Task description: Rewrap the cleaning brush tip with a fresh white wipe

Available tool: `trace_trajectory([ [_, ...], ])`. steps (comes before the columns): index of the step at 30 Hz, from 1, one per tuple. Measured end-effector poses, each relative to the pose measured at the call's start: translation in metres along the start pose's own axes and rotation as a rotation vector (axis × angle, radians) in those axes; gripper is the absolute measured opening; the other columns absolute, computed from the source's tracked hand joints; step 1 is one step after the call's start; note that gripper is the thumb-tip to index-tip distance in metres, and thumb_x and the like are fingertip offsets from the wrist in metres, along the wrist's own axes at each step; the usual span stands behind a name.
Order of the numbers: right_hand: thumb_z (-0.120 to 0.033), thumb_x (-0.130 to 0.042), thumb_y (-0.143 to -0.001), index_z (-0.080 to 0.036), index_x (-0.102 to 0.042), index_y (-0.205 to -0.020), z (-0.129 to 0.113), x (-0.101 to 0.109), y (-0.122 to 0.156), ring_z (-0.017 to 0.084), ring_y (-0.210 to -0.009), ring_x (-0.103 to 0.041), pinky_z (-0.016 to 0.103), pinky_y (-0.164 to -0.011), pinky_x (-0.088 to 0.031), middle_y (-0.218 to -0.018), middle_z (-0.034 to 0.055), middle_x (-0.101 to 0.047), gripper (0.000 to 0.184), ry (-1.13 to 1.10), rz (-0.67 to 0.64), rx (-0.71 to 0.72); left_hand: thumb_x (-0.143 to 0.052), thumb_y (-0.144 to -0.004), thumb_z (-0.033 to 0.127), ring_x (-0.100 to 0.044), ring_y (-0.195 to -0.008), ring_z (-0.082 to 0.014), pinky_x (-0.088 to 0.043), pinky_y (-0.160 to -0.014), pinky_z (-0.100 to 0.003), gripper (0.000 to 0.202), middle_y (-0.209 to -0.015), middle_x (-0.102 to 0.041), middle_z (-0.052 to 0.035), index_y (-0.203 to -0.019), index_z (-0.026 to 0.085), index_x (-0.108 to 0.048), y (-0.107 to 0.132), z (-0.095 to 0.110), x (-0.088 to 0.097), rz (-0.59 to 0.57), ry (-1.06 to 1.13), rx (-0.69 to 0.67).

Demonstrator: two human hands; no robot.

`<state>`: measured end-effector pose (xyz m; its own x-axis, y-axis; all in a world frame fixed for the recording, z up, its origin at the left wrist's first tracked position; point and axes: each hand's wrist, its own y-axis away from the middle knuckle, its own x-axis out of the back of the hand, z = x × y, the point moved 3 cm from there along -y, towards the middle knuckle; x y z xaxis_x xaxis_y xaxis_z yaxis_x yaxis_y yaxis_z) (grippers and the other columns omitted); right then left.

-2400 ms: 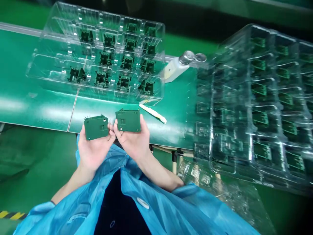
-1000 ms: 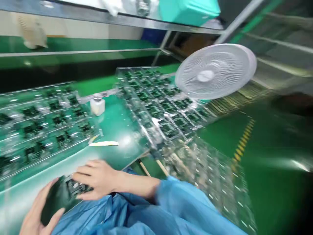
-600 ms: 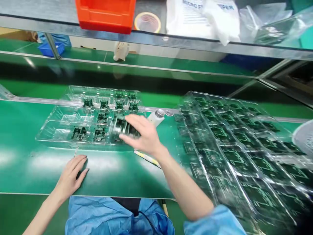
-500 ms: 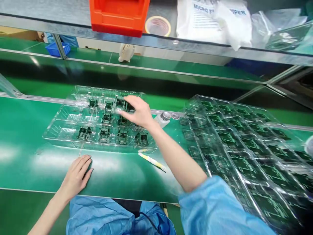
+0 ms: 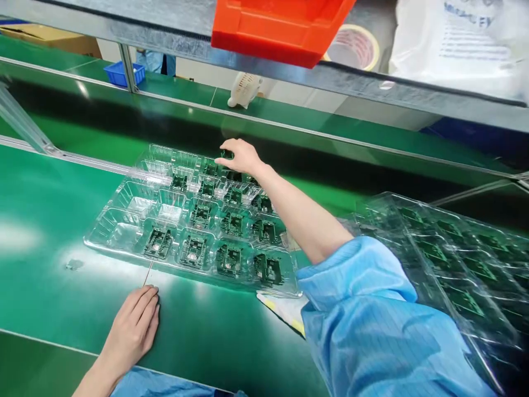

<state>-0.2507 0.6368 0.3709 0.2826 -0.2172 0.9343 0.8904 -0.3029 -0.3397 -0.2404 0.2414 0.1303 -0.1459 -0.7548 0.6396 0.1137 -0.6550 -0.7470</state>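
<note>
My right hand (image 5: 242, 156) reaches over the far row of a transparent plastic tray (image 5: 136, 198), its fingertips curled on a dark green circuit module (image 5: 226, 154). The fingers hide most of that module. Several similar modules sit in the tray's pockets, such as one near the front edge (image 5: 158, 242), and the left-hand pockets are bare. My left hand (image 5: 134, 331) lies flat on the green bench mat (image 5: 53, 231) in front of the tray, holding nothing.
A stack of transparent trays with green modules (image 5: 446, 270) stands to the right, beyond my blue sleeve (image 5: 363, 320). A white-and-yellow strip (image 5: 281, 309) lies by the tray corner. Overhead, a metal shelf (image 5: 372, 82) holds an orange bin (image 5: 276, 30) and a tape roll (image 5: 355, 47).
My right hand has moved further back across the tray, and the view has turned from the right back toward the tray. My left hand stays on the mat.
</note>
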Motion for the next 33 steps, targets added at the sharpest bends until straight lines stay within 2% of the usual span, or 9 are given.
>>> trace_trajectory([
  [3, -0.051, -0.052, -0.092, -0.014, -0.057, -0.129, -0.005, 0.000, -0.011, 0.030, -0.127, -0.051, 0.052, -0.112, -0.034, -0.138, 0.0130, -0.055, 0.052, -0.042, 0.118, 0.020, -0.051, -0.089, 0.004, -0.063, -0.105, -0.0261, -0.056, -0.090, -0.042, 0.018, -0.107, -0.068, -0.0149, -0.103, 0.010, -0.059, -0.001, 0.002, 0.003, -0.018, 0.002, -0.001],
  [7, -0.054, -0.048, -0.094, -0.014, -0.053, -0.131, -0.039, -0.020, -0.037, 0.029, -0.127, -0.048, 0.050, -0.110, -0.036, -0.139, 0.0128, -0.052, 0.055, -0.109, 0.213, 0.095, -0.051, -0.089, 0.003, -0.062, -0.105, -0.0263, -0.056, -0.089, -0.041, 0.017, -0.106, -0.067, -0.0154, -0.102, 0.009, -0.059, -0.003, 0.002, 0.005, -0.035, 0.003, -0.007],
  [11, -0.047, -0.056, -0.092, -0.014, -0.052, -0.134, -0.077, -0.048, -0.058, 0.028, -0.130, -0.043, 0.044, -0.109, -0.038, -0.143, 0.0122, -0.047, 0.053, -0.094, 0.020, 0.132, -0.049, -0.089, 0.004, -0.063, -0.103, -0.0255, -0.057, -0.087, -0.041, 0.017, -0.106, -0.067, -0.0145, -0.101, 0.010, -0.059, -0.004, -0.001, 0.005, -0.025, -0.015, 0.003],
  [14, -0.044, -0.059, -0.091, -0.016, -0.054, -0.132, -0.087, -0.058, -0.060, 0.030, -0.130, -0.044, 0.047, -0.109, -0.039, -0.144, 0.0126, -0.047, 0.050, -0.083, -0.091, 0.140, -0.048, -0.089, 0.005, -0.063, -0.102, -0.0242, -0.058, -0.086, -0.039, 0.018, -0.105, -0.067, -0.0134, -0.102, 0.012, -0.059, -0.004, -0.005, 0.003, -0.008, -0.008, 0.005],
  [18, -0.041, -0.046, -0.098, -0.013, -0.047, -0.139, -0.079, -0.051, -0.055, 0.029, -0.132, -0.045, 0.045, -0.111, -0.038, -0.145, 0.0153, -0.045, 0.050, -0.071, -0.097, 0.092, -0.050, -0.088, 0.007, -0.064, -0.100, -0.0235, -0.058, -0.086, -0.039, 0.019, -0.104, -0.068, -0.0129, -0.102, 0.013, -0.060, -0.008, -0.009, -0.005, 0.021, -0.017, 0.039],
  [21, -0.034, -0.046, -0.098, -0.009, -0.054, -0.132, -0.079, -0.043, -0.051, 0.026, -0.125, -0.052, 0.041, -0.108, -0.041, -0.135, 0.0176, -0.054, 0.043, -0.066, -0.107, 0.064, -0.049, -0.087, 0.007, -0.064, -0.100, -0.0259, -0.058, -0.085, -0.043, 0.020, -0.105, -0.067, -0.0156, -0.101, 0.012, -0.061, -0.015, -0.009, -0.013, 0.040, -0.006, 0.068],
  [27, -0.031, -0.048, -0.095, -0.006, -0.062, -0.122, -0.124, -0.035, -0.056, 0.033, -0.119, -0.057, 0.049, -0.104, -0.045, -0.127, 0.0228, -0.057, 0.040, -0.132, -0.019, 0.138, -0.049, -0.084, 0.008, -0.064, -0.100, -0.0233, -0.057, -0.089, -0.039, 0.018, -0.103, -0.067, -0.0147, -0.095, 0.013, -0.064, -0.029, -0.014, -0.028, 0.059, -0.060, 0.112],
  [30, -0.029, -0.048, -0.094, -0.008, -0.062, -0.123, -0.166, -0.020, -0.033, 0.034, -0.121, -0.055, 0.054, -0.105, -0.045, -0.128, 0.0217, -0.057, 0.039, -0.193, 0.033, 0.256, -0.048, -0.085, 0.010, -0.064, -0.098, -0.0230, -0.058, -0.087, -0.040, 0.017, -0.100, -0.067, -0.0141, -0.090, 0.014, -0.064, -0.033, -0.019, -0.031, 0.068, -0.076, 0.149],
  [33, -0.032, -0.052, -0.093, -0.014, -0.063, -0.121, -0.209, -0.002, 0.035, 0.029, -0.124, -0.054, 0.050, -0.107, -0.045, -0.128, 0.0164, -0.059, 0.035, -0.241, 0.047, 0.349, -0.048, -0.087, 0.012, -0.065, -0.097, -0.0229, -0.058, -0.088, -0.040, 0.017, -0.100, -0.068, -0.0141, -0.090, 0.014, -0.065, -0.034, -0.021, -0.030, 0.065, -0.047, 0.153],
])
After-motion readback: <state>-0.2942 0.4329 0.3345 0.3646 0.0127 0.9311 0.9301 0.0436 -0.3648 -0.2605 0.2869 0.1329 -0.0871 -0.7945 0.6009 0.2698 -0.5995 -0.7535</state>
